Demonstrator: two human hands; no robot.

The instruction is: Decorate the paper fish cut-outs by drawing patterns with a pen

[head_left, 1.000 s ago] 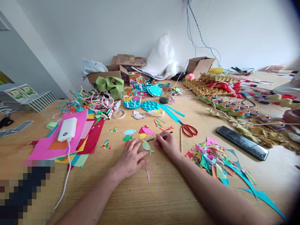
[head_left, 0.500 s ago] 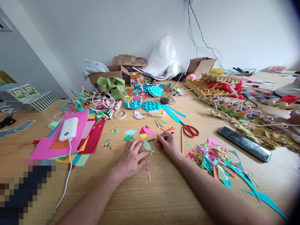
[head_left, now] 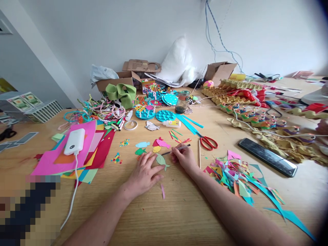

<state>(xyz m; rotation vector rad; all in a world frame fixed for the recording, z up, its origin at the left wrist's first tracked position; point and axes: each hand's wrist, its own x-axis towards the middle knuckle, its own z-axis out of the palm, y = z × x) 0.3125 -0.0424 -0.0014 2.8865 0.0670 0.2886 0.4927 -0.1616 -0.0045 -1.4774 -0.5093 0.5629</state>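
The left hand (head_left: 145, 171), spread and gripping nothing, touches a pale green paper fish (head_left: 161, 161), apparently steadying it beneath the slim dark pen (head_left: 186, 146) the right hand (head_left: 182, 157) pinches.

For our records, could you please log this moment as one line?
left hand: touching pale green fish | right hand: holding pen | nearby: pink fish, glue, scissors
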